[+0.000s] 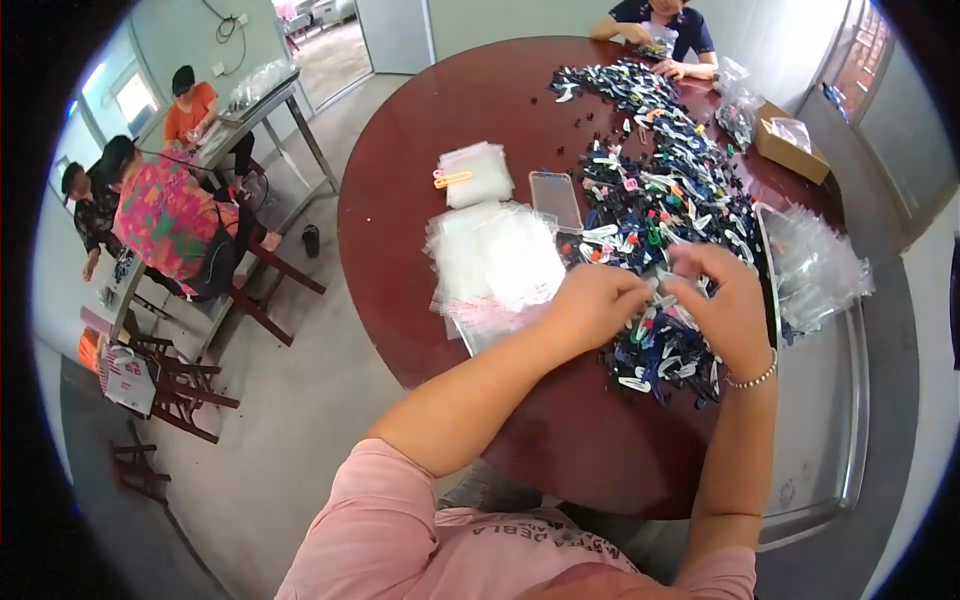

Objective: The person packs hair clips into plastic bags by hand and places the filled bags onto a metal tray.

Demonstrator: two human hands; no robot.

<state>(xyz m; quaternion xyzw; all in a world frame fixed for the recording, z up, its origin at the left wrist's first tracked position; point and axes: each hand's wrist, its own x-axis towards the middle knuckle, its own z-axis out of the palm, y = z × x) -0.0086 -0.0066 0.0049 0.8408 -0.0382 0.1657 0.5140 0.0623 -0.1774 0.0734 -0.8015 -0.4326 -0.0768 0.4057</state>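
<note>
Over the near part of a large heap of hair clips (655,190), my two hands are close together. My left hand (598,308) is closed, thumb and fingertips pinched on what looks like the edge of a small clear plastic bag (656,284). My right hand (728,305), with a beaded bracelet at the wrist, faces it from the other side. Its thumb and fingers are bent and apart, close to the bag. The clips are mostly dark and white, with some red, green and orange ones.
Left of the heap lie stacked clear bags (500,255), a smaller bag stack (478,175) with clips on top, and a clear plastic tray (555,202). Filled bags (815,265) and a cardboard box (790,145) are at right. A co-worker (665,30) sits across the round table (430,110); others work at left.
</note>
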